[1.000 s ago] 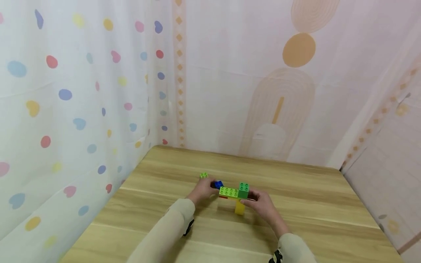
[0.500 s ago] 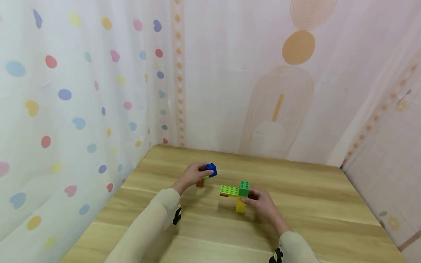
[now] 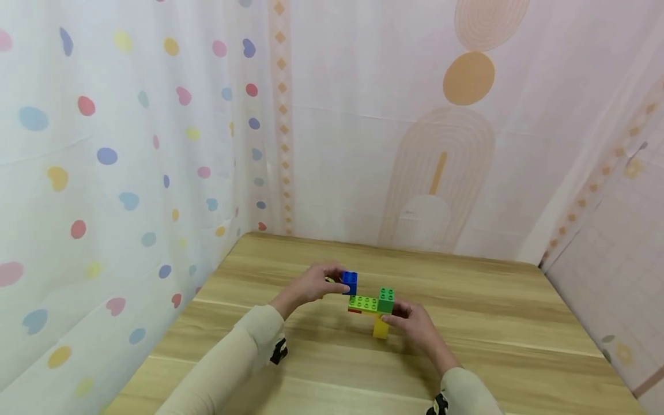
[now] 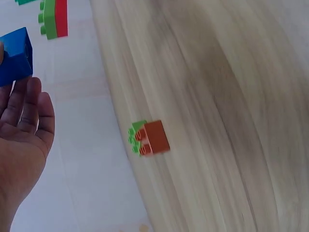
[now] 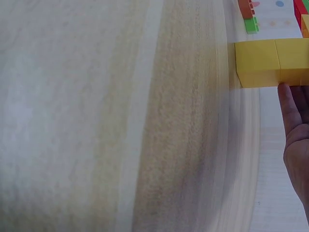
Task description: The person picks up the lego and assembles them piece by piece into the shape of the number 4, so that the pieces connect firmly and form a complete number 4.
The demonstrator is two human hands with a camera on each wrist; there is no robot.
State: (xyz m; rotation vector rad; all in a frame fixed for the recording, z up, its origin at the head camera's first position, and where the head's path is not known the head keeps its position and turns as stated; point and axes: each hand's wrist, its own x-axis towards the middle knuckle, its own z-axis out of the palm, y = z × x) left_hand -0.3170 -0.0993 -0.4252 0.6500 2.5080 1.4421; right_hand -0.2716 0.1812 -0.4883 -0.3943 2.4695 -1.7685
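My left hand [image 3: 313,282] pinches a blue toy building brick [image 3: 350,282] between thumb and fingers. The blue brick is right at the left end of a long lime brick [image 3: 363,302], part of a built structure. Under that lime brick a red brick [image 3: 355,311] shows, and a green brick [image 3: 386,300] sits on its right end. Yellow bricks [image 5: 258,63] form the upright column below. My right hand [image 3: 415,325] grips the structure from the right, thumb in front near the green brick. In the right wrist view its fingertips touch the yellow column.
An orange-brown brick [image 4: 157,137] and a lime brick [image 4: 139,126] stand together on the wooden table [image 3: 467,369], mostly hidden behind my left hand in the head view. Patterned curtains [image 3: 332,161] hang behind the table and along its sides.
My left hand picked up the blue brick from beside the structure, lifted it up and left, then brought it right to the lime brick's left end. The right hand stayed on the structure.
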